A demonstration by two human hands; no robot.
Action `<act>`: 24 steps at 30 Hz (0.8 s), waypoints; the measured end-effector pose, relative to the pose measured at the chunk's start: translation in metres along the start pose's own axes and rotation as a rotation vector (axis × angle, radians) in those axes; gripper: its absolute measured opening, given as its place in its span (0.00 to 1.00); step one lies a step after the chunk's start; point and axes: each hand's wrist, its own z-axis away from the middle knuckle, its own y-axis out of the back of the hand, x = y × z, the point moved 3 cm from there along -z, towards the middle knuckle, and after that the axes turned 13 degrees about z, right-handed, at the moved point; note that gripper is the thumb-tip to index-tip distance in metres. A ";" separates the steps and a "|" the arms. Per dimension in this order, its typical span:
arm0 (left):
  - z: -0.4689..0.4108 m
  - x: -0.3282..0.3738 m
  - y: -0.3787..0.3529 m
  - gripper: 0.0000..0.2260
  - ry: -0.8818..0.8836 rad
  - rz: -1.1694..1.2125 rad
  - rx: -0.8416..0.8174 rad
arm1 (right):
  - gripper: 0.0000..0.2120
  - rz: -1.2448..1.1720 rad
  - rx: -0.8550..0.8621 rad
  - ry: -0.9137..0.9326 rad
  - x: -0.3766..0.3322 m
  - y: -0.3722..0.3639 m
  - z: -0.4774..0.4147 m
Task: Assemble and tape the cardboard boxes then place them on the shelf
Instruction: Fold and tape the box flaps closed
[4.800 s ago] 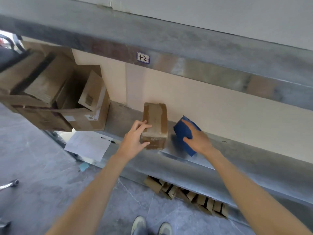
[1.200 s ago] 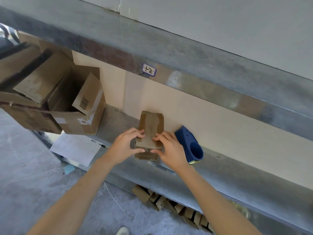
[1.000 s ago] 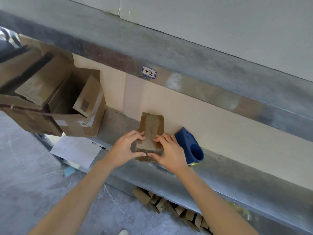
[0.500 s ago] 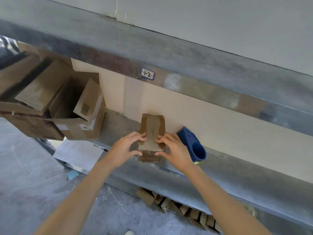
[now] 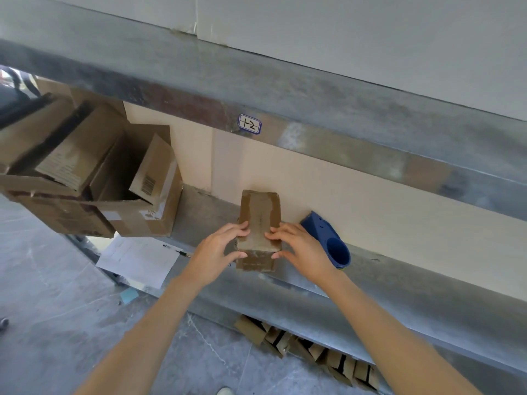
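A small cardboard box point(image 5: 260, 220), sealed along its top with brown tape, is set on the grey metal shelf point(image 5: 399, 289), its far end turned toward the beige back panel point(image 5: 370, 201). It is gripped at its near end from both sides. The left hand point(image 5: 218, 252) is wrapped round the near left corner, with the fingers laid over the taped top and the thumb drawn across the front face just below the edge. The right hand point(image 5: 301, 248) is placed in mirror fashion on the near right corner, its fingers bent over the top and its thumb pressed to the front face. Neither hand is spread flat. Both are curled about the box, and a strip of the taped top is left bare between the fingertips.

A blue tape dispenser point(image 5: 328, 240) is laid on the shelf just right of the box, its round opening turned toward the camera. It is partly covered by the right hand, and whether the two are in contact cannot be made out.

At the shelf's left end, larger open cardboard boxes point(image 5: 137, 201) are crowded together with their flaps raised. Below them a sheet of paper point(image 5: 139, 259) is seen hanging over the shelf's front edge, with a pen point(image 5: 176, 250) at its far corner. A label marked "1-2" point(image 5: 249, 124) is fixed to the front of the upper shelf point(image 5: 342, 89). Under the lower shelf, flattened cardboard pieces point(image 5: 308, 349) are lined up on the grey floor point(image 5: 57, 323).
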 end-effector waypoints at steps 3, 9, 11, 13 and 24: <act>0.005 0.004 -0.003 0.20 -0.008 -0.002 0.100 | 0.23 -0.005 0.050 0.021 -0.005 -0.001 0.005; 0.020 -0.003 0.012 0.21 0.060 -0.045 0.280 | 0.27 0.029 0.077 0.074 -0.022 -0.002 0.005; 0.023 -0.008 0.019 0.20 0.099 -0.043 0.318 | 0.27 0.083 0.075 0.116 -0.028 -0.002 0.002; 0.026 -0.011 0.022 0.18 0.107 -0.040 0.347 | 0.26 0.079 0.102 0.119 -0.033 -0.005 0.000; 0.034 -0.016 0.013 0.54 0.338 0.253 0.309 | 0.22 -0.072 0.177 0.094 -0.065 -0.015 -0.012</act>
